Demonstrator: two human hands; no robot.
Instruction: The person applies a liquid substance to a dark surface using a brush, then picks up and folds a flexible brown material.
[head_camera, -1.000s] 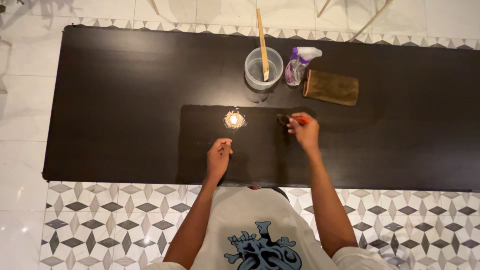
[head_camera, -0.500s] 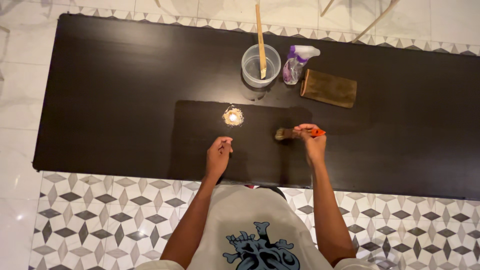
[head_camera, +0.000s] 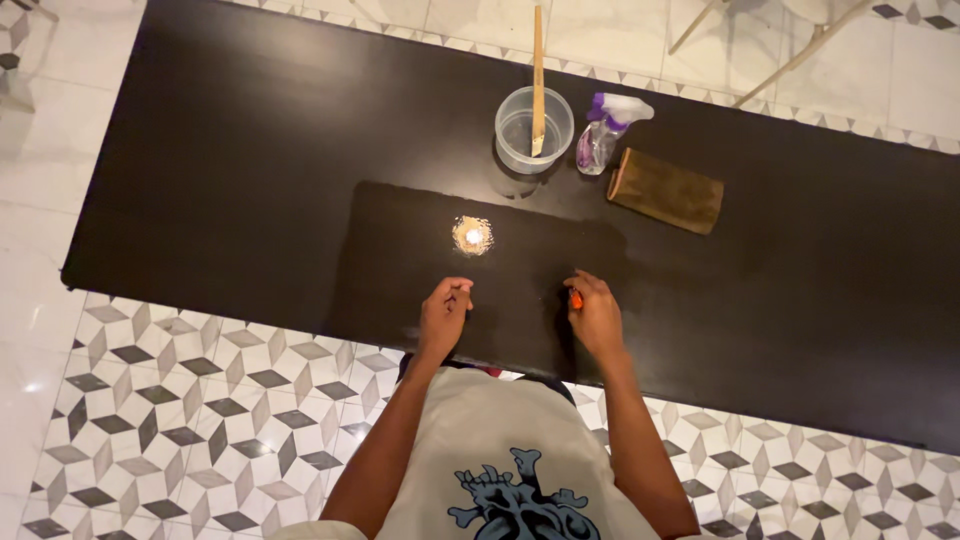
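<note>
The right hand (head_camera: 596, 315) rests on the dark table (head_camera: 220, 170) near its front edge, fingers clamped around a brush with an orange handle (head_camera: 575, 298); only a small part of the handle shows, at the left side of the hand. The left hand (head_camera: 441, 315) lies just beside it to the left, fingers curled together in a loose fist, holding nothing visible. Both hands sit on a glossy wet patch (head_camera: 400, 260). Farther back stand a clear plastic cup (head_camera: 518, 135) containing a wooden stick (head_camera: 538, 70), a spray bottle (head_camera: 604, 135) and a brown cloth (head_camera: 666, 190).
</note>
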